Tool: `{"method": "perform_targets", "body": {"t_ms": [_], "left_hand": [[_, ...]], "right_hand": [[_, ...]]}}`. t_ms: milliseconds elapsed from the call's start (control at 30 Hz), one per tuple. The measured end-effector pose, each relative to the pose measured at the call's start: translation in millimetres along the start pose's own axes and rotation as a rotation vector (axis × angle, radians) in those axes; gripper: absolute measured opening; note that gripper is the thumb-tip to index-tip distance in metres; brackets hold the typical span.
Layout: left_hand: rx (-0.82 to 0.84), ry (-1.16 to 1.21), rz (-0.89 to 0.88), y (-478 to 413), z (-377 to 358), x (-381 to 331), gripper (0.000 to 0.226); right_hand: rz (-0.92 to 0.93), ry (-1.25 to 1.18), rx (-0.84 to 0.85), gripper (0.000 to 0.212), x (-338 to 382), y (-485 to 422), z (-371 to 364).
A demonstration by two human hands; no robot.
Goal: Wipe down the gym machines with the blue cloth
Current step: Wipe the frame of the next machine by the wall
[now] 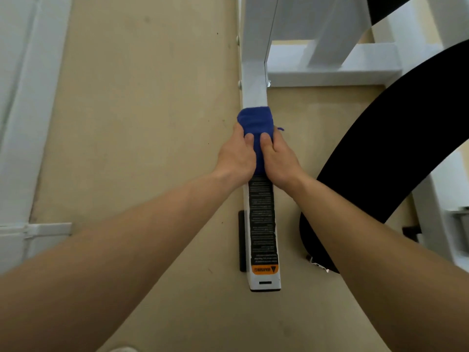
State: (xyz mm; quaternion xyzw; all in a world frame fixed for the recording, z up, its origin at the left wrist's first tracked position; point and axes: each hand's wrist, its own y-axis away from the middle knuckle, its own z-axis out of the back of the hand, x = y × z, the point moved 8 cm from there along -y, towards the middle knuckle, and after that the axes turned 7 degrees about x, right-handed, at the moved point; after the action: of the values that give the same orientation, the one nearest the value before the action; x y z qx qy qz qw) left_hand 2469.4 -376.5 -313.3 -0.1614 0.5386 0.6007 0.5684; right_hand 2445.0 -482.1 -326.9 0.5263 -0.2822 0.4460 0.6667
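A white gym machine beam (254,87) runs away from me along the floor, with a black and orange warning label (262,224) on its near end. The blue cloth (255,120) is wrapped over the top of the beam, just beyond the label. My left hand (237,156) grips the cloth and beam from the left side, thumb on top. My right hand (278,157) grips them from the right side, thumb also on top. Both thumbs press the cloth down side by side.
A curved black pad (396,138) of the machine arcs on the right. White frame crossbars (330,64) join the beam at the back. Beige floor (142,123) lies to the left, bounded by a white wall trim (22,123). A black foot (242,240) sits beside the beam.
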Motion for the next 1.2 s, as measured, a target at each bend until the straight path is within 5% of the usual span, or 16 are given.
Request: {"method": "perform_targets", "body": {"t_ms": [333, 700, 1200], "left_hand": [[0.013, 0.115, -0.04, 69, -20, 26, 0.04], [-0.059, 0.135, -0.008, -44, 8, -7, 0.032], [0.131, 0.171, 0.042, 189, -60, 79, 0.046]], "right_hand": [[0.048, -0.086, 0.142, 0.036, -26, 54, -20], [-0.006, -0.018, 0.045, 0.042, 18, -44, 7], [-0.003, 0.052, 0.247, 0.045, -64, 183, -50]]}}
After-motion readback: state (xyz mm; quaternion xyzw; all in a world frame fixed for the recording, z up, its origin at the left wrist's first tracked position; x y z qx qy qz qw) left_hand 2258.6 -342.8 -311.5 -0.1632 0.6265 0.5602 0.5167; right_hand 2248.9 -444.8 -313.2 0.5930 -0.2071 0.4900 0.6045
